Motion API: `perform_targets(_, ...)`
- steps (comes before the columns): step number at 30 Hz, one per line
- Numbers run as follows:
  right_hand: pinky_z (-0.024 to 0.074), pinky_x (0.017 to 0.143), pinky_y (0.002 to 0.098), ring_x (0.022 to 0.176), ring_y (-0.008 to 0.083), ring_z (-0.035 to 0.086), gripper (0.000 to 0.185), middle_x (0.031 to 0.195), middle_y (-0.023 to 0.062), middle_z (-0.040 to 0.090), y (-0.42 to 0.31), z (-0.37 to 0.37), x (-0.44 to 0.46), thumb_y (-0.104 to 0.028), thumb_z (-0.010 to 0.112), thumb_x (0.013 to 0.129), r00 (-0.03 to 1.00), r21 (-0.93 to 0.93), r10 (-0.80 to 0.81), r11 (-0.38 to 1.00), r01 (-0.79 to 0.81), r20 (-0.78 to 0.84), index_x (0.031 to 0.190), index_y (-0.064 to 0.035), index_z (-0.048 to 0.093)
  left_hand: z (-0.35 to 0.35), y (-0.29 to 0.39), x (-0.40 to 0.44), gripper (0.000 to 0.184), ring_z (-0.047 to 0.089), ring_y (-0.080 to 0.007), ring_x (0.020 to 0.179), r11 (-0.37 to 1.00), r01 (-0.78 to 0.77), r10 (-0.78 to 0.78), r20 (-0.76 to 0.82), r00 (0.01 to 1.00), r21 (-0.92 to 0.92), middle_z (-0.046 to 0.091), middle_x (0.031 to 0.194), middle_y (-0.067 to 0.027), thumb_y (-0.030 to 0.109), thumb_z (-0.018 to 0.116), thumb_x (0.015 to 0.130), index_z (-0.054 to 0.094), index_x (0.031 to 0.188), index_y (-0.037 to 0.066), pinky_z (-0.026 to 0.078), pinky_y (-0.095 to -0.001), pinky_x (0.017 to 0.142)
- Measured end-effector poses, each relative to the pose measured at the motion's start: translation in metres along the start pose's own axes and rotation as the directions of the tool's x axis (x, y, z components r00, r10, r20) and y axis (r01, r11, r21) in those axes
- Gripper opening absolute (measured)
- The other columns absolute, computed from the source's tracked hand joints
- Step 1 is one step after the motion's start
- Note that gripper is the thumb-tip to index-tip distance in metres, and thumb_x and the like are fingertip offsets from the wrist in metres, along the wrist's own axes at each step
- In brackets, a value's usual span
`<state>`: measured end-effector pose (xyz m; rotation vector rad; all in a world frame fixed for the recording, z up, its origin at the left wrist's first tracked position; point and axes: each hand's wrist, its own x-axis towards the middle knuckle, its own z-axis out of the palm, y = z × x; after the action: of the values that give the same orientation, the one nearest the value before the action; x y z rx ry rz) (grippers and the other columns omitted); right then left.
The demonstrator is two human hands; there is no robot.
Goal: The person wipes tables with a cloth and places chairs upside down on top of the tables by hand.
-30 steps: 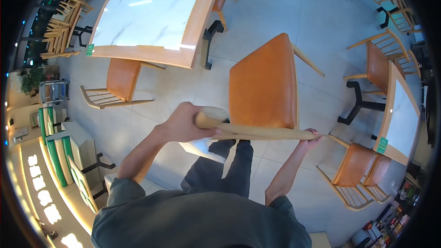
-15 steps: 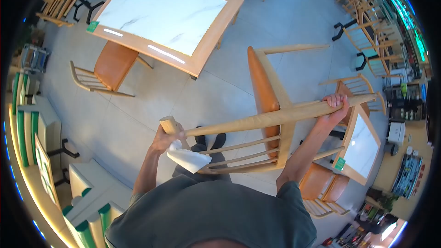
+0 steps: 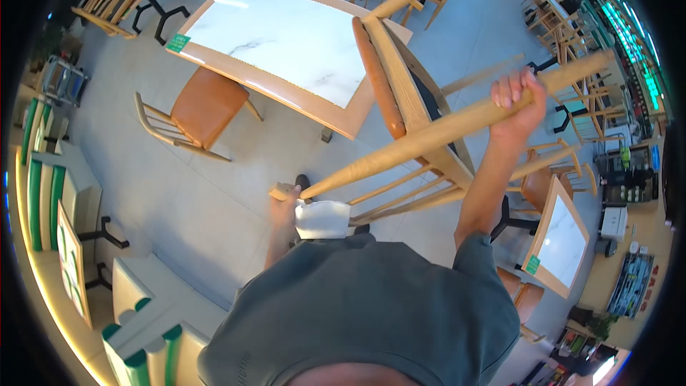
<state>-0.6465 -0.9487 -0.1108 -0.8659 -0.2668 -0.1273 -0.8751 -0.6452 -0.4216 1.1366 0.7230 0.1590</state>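
Observation:
A wooden chair point(image 3: 421, 132) with an orange-brown seat is tipped on its side in the air before my body, legs pointing up and to the right. My right hand point(image 3: 518, 104) is wrapped round one thick leg. Lower down, my left hand point(image 3: 284, 204) grips the end of the chair's backrest, partly hidden by the wood. A white cloth point(image 3: 322, 219) hangs beside my left hand, against the backrest.
A marble-topped table point(image 3: 286, 36) with a wooden rim stands ahead, with an orange-seated chair point(image 3: 207, 107) at its near side. Another table point(image 3: 561, 236) with chairs is at the right. Green-and-cream bench seating point(image 3: 43, 204) lines the left.
The chair has been lifted and tipped further, its legs swinging up and its seat turning edge-on. My right hand has risen. Both hands keep their hold, and the view has shifted.

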Motion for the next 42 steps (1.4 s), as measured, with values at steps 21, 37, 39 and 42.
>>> perform_targets(21,0.0423,0.042,0.0329,0.043,0.0183,0.05,0.01,0.056,0.0061,0.048,0.266,0.152,0.088,-0.006,0.061,0.079,0.98,-0.034,0.159,0.986,-0.164,-0.122,0.079,-0.0057,0.051,-0.077,0.144,0.219,0.059,0.063,-0.0246,0.092,0.865,-0.157,0.387,-0.434,0.814,0.477,0.063,0.106,-0.0176,0.034,0.07,0.084,0.051,0.121,-0.008,0.05,-0.0339,0.077)
perform_targets(37,0.0503,0.069,0.0276,0.082,0.0101,0.062,0.026,0.09,0.0046,0.066,0.449,0.172,0.005,-0.018,0.068,0.081,0.879,-0.187,0.315,0.946,-0.263,0.359,0.104,-0.006,0.062,0.072,0.318,0.224,0.029,0.061,-0.0185,0.055,0.377,-0.585,0.575,0.314,0.756,0.718,0.065,0.062,-0.0077,0.028,0.068,0.085,0.065,0.072,0.002,0.047,-0.0321,0.056)
perform_targets(39,0.0497,0.072,0.0286,0.082,0.0133,0.063,0.028,0.087,0.0054,0.066,0.465,0.168,-0.007,-0.02,0.067,0.08,0.869,-0.33,0.373,0.906,-0.265,0.326,0.105,-0.0067,0.062,0.051,0.308,0.23,0.032,0.061,-0.0184,0.054,0.382,-0.56,0.537,0.317,0.782,0.736,0.065,0.062,-0.0081,0.028,0.066,0.086,0.064,0.067,0.002,0.046,-0.0321,0.055)
perform_targets(42,0.0492,0.075,0.0296,0.081,0.0164,0.064,0.03,0.085,0.0061,0.065,0.5,0.156,-0.019,-0.022,0.067,0.08,0.871,-0.475,0.416,0.841,-0.259,0.262,0.106,-0.0075,0.062,0.025,0.284,0.246,0.036,0.06,-0.0181,0.053,0.448,-0.537,0.492,0.305,0.816,0.715,0.064,0.059,-0.0085,0.027,0.064,0.088,0.063,0.062,0.003,0.046,-0.0315,0.054)
